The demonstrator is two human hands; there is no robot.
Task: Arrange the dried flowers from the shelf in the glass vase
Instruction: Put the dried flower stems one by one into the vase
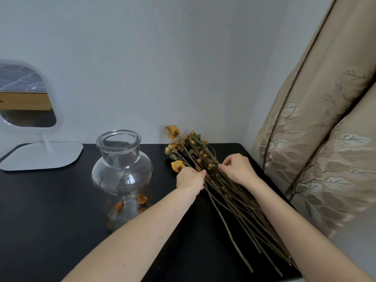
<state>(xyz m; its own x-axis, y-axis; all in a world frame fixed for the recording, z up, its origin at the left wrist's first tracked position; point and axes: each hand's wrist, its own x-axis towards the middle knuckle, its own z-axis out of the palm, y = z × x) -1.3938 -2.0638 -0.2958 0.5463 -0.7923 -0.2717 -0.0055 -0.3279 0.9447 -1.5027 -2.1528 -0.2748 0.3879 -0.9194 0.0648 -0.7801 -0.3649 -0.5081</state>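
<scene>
left grip (190, 178): curled over dried flowers (195, 145), below the heads
right grip (237, 167): pinches stems; likely gathering the bundle
glass vase (122, 165): upright alongside, no stems in yet

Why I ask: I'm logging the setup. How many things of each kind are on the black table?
Glass vase: 1
Table mirror: 1
Bundle of dried flowers: 1
Total: 3
</scene>
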